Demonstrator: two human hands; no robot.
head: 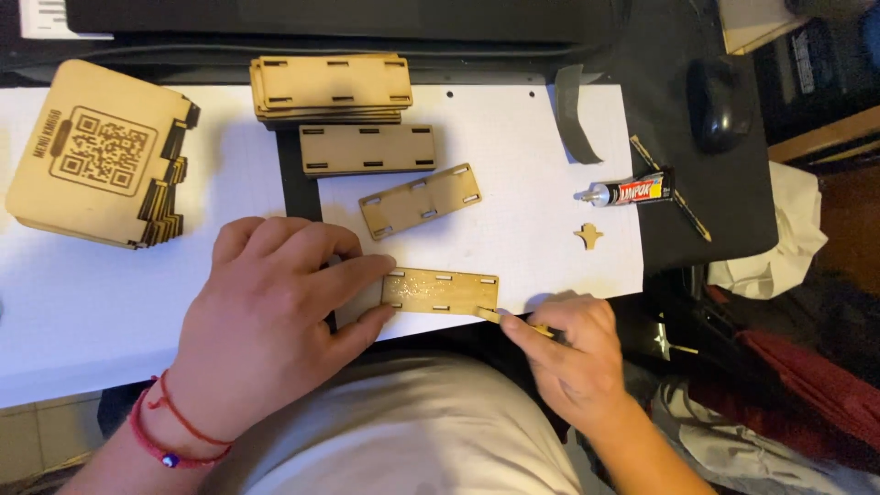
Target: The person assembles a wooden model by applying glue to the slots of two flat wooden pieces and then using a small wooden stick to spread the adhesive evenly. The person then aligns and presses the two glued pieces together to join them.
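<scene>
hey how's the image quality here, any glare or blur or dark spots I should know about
Head view: warm, dim light; the white sheet is evenly lit without glare. The slotted wooden strip under the left hand shows a faint wet-looking sheen. The right hand and its thin stick look slightly soft. The upper edge and right side fall into deep shadow, so the mouse barely stands out.

stick (513, 321): mostly hidden inside the right hand (573, 353)
left forearm: cut off by bottom edge
computer mouse (720, 103): dark, blurred
</scene>
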